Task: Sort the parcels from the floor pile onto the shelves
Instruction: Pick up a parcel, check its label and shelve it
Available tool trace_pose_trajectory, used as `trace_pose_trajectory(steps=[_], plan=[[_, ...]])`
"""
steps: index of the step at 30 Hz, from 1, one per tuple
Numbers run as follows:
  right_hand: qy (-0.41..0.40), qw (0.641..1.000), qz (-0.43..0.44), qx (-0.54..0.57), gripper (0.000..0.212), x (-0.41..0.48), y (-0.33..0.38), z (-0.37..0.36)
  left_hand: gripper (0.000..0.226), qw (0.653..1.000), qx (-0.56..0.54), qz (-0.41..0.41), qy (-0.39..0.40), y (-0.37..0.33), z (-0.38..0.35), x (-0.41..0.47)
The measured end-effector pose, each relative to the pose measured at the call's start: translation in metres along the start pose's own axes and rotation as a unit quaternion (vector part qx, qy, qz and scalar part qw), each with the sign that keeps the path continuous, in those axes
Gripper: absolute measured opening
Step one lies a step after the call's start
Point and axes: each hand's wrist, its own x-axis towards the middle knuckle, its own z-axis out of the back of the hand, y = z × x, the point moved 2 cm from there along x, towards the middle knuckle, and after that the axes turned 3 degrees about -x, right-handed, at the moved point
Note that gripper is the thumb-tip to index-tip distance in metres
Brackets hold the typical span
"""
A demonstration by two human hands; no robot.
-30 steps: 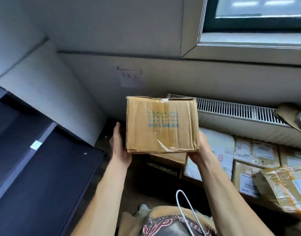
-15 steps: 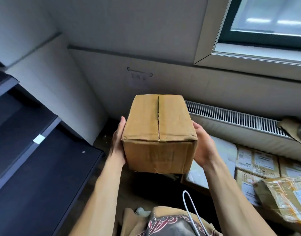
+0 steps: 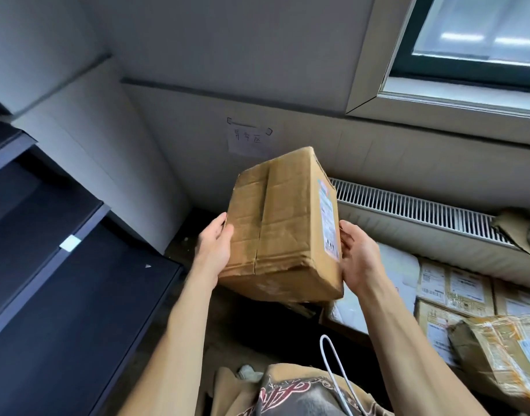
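Parcel [image 3: 283, 229]: a creased brown cardboard box with a taped centre seam and a crushed lower edge, held tilted in the air in front of the person. The left hand [image 3: 214, 247] clasps its left side, thumb over the front edge, fingers out of sight behind. The right hand [image 3: 358, 259] grips the right side beside a shipping label [image 3: 329, 223], seen edge-on with print too small to read. The parcel's underside and far faces are hidden. To the left, dark shelves [image 3: 77, 280] run out of frame. To the right, the floor pile [image 3: 456, 298] of labelled boxes is cut off and partly blurred. Beyond stand a radiator [image 3: 423, 214] and a faintly handwritten wall note [image 3: 248, 141].
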Motion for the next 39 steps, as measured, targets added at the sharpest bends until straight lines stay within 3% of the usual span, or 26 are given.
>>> trace_pose_trajectory(steps=[3, 9, 11, 14, 17, 18, 19, 20, 22, 23, 25, 27, 33, 36, 39], plan=[[0.005, 1.0, 0.016, 0.001, 0.025, 0.003, 0.01, -0.002, 0.057, 0.999, 0.034, -0.015, 0.007, -0.005, -0.008, -0.005], [0.061, 0.998, -0.001, 0.024, 0.031, -0.006, 0.007, -0.018, 0.064, 0.996, -0.053, -0.035, 0.063, -0.008, -0.026, -0.007], [0.111, 0.993, -0.016, 0.039, 0.053, -0.013, 0.008, -0.027, 0.066, 0.987, -0.126, -0.032, 0.099, -0.014, -0.034, -0.014], [0.176, 0.984, -0.036, 0.02, 0.081, -0.033, 0.017, -0.037, 0.036, 0.987, -0.148, -0.028, 0.052, 0.001, -0.033, -0.023], [0.21, 0.977, -0.027, -0.023, 0.055, -0.019, 0.013, -0.031, 0.066, 0.975, -0.19, 0.038, 0.11, 0.038, -0.017, -0.027], [0.211, 0.977, -0.016, -0.039, 0.048, -0.018, 0.015, -0.033, 0.062, 0.966, -0.237, 0.076, 0.069, 0.055, -0.01, -0.025], [0.211, 0.976, 0.001, -0.053, 0.059, -0.013, 0.015, -0.031, 0.05, 0.96, -0.253, 0.115, 0.01, 0.068, -0.005, -0.022], [0.204, 0.976, 0.018, -0.071, 0.073, -0.01, 0.014, -0.03, 0.041, 0.972, -0.191, 0.137, -0.024, 0.066, -0.002, -0.027], [0.174, 0.981, 0.038, -0.082, 0.078, -0.005, 0.013, -0.029, 0.049, 0.955, -0.238, 0.178, -0.018, 0.05, 0.0, -0.03], [0.168, 0.981, 0.048, -0.083, 0.076, -0.001, 0.011, -0.03, 0.059, 0.95, -0.265, 0.163, 0.0, 0.037, -0.004, -0.029], [0.141, 0.983, 0.064, -0.096, 0.072, 0.003, 0.009, -0.03, 0.08, 0.956, -0.261, 0.077, 0.109, -0.004, -0.017, -0.024], [0.126, 0.983, 0.068, -0.117, 0.062, 0.007, 0.006, -0.028, 0.085, 0.935, -0.295, 0.02, 0.194, -0.033, -0.033, -0.022], [0.134, 0.984, 0.032, -0.11, 0.064, 0.001, 0.007, -0.036, 0.093, 0.922, -0.298, -0.025, 0.247, -0.036, -0.043, -0.019], [0.13, 0.986, 0.028, -0.097, 0.056, 0.001, 0.006, -0.035, 0.096, 0.919, -0.297, -0.014, 0.259, -0.038, -0.043, -0.022], [0.126, 0.987, 0.043, -0.09, 0.051, -0.001, 0.004, -0.033, 0.079, 0.914, -0.307, -0.018, 0.263, -0.039, -0.043, -0.026]])
